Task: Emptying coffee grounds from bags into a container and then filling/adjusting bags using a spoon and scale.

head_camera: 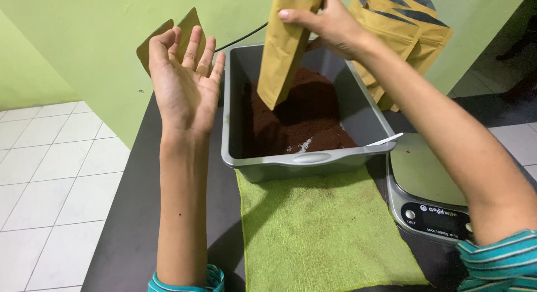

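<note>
**Pouch hanging over the tub, left palm up & empty**

Right hand is gripping the kraft pouch near its top edge, thumb lying across the front, fingers wrapping round the back. Pouch is standing nearly upright w/ a slight tilt: long axis running top-to-bottom, upper end leaning right toward the hand and cut off by the frame edge, lower end pointing down & a bit left. That bottom corner is hovering just above, or barely touching, the brown powder – can't tell which.

Powder is sitting in the grey plastic tub, piled toward the back & right. A white spoon handle is poking over the tub's right rim.

Left hand is raised left of the tub, palm up, fingers spread & relaxed, holding nothing. Behind it, two more flat kraft pouches are leaning on the green wall.

Tub is resting on the far end of a green cloth, spread over the dark worktop. Digital scale is sitting just right of the cloth, under the right forearm. A stack of pouches is standing behind the tub at upper right.
</note>
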